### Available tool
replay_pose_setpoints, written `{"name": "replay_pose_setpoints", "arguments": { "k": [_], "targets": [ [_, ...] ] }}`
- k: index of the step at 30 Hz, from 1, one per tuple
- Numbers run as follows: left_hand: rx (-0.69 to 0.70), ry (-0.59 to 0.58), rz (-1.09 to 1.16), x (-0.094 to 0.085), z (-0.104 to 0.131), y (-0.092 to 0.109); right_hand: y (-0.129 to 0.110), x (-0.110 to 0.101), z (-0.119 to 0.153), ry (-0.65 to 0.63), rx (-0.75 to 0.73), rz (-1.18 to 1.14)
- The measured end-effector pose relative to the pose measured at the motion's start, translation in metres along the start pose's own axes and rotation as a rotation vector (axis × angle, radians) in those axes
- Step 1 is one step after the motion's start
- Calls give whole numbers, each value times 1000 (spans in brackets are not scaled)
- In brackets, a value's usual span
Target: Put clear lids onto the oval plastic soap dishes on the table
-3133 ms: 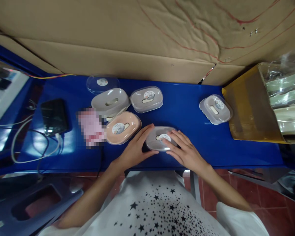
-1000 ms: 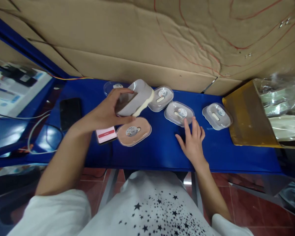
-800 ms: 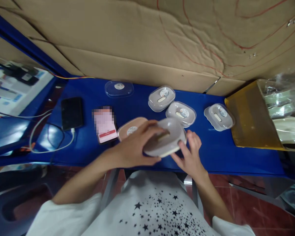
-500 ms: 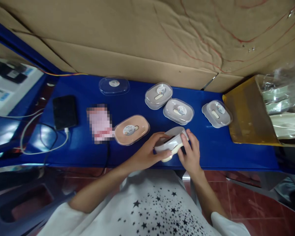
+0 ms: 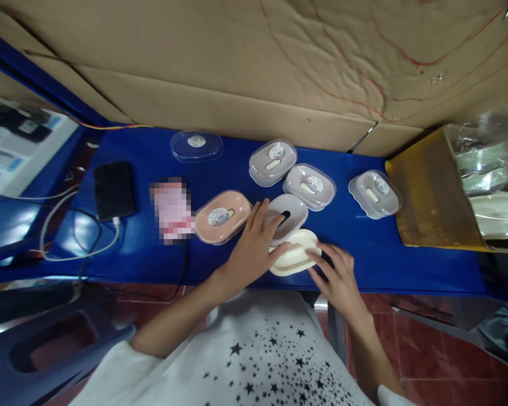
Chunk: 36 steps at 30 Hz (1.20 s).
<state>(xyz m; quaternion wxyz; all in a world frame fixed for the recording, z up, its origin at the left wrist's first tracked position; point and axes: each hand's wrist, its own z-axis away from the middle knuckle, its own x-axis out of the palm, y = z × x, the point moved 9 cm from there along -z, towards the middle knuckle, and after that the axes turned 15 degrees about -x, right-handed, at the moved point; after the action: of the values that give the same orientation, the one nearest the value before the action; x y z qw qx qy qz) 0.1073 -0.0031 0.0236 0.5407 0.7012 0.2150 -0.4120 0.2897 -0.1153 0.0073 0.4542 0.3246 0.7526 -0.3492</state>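
A grey oval tray (image 5: 295, 210) with a dark hole in its middle sits just behind a cream oval dish (image 5: 295, 256); the two are apart but close, their edges overlapping in view. My left hand (image 5: 254, 248) has its fingers over the grey tray's left side, index finger near the hole. Its thumb reaches the cream dish's rim. Closed at the right end of the cream dish is my right hand (image 5: 336, 273), fingertips on the rim and thumb low beside it. To the left lies a peach lidded soap box (image 5: 222, 217), close to my left fingertips.
Grey lidded soap boxes (image 5: 273, 163) stand at the back and right of the blue table (image 5: 376, 259). A loose clear lid (image 5: 197, 148), a black device (image 5: 113, 190) with a white cable and a blurred pink item (image 5: 172, 211) lie left. An open carton (image 5: 432, 192) holds wrapped dishes.
The grey tray and cream dish, held together before, are now separated. The tray has gone back and left, under my left hand; the cream dish now shows its inside. My right hand has shifted right.
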Motion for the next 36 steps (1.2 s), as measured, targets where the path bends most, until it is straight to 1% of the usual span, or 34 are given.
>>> {"name": "replay_pose_setpoints", "arguments": {
  "k": [2, 4, 6, 7, 8, 9, 10, 11, 12, 14, 15, 16, 17, 18, 19, 21, 23, 25, 26, 27, 29, 31, 33, 35, 36],
  "targets": [
    [35, 55, -89, 1, 6, 8, 0, 1, 0, -7, -1, -12],
    [78, 115, -169, -6, 14, 19, 0, 3, -1, -9, 5, -20],
    [132, 172, -207, -24, 19, 26, 3, 5, -2, -7, 23, -26],
    [156, 199, -209, -37, 17, 24, 4, 6, -2, -4, 31, -27],
    [171, 219, -206, -52, 10, 17, 5, 6, -2, 3, 38, -25],
    [169, 255, -204, -71, -2, 5, 6, 7, -1, 13, 45, -21],
    [152, 270, -215, -89, -20, -14, 7, 6, -1, 28, 53, -12],
    [130, 239, -235, -103, -43, -37, 8, 5, 0, 47, 66, 0],
    [102, 185, -253, -114, -68, -63, 9, 3, 1, 72, 84, 13],
    [44, 54, -285, -129, -119, -118, 12, -1, 5, 124, 126, 33],
    [-9, -29, -305, -131, -142, -146, 13, -2, 6, 144, 142, 37],
    [-40, -47, -315, -135, -160, -168, 13, -4, 8, 159, 154, 37],
    [-54, -54, -321, -138, -174, -186, 13, -5, 9, 168, 159, 34],
    [-59, -58, -317, -139, -183, -199, 12, -6, 11, 171, 160, 27],
    [-53, -50, -305, -140, -189, -206, 12, -6, 12, 168, 158, 16],
    [-52, -4, -292, -144, -190, -210, 10, -7, 15, 150, 141, -18],
    [-93, 57, -287, -152, -179, -202, 10, -8, 19, 114, 118, -64],
    [-143, 77, -264, -157, -157, -180, 13, -11, 25, 74, 106, -102],
    [-131, 96, -230, -159, -142, -161, 16, -14, 28, 55, 110, -112],
    [-86, 133, -186, -160, -123, -137, 20, -17, 31, 38, 121, -113],
    [51, 129, -76, -147, -77, -84, 28, -26, 35, 20, 148, -98],
    [109, 61, 8, -117, -31, -41, 32, -35, 36, 32, 185, -66],
    [199, -22, 19, -76, 13, -2, 29, -46, 31, 96, 210, -33],
    [213, -95, 29, -38, 41, 23, 15, -52, 19, 154, 156, -27],
    [213, -114, 39, -23, 49, 32, 4, -52, 11, 148, 95, -36]
  ]
}}
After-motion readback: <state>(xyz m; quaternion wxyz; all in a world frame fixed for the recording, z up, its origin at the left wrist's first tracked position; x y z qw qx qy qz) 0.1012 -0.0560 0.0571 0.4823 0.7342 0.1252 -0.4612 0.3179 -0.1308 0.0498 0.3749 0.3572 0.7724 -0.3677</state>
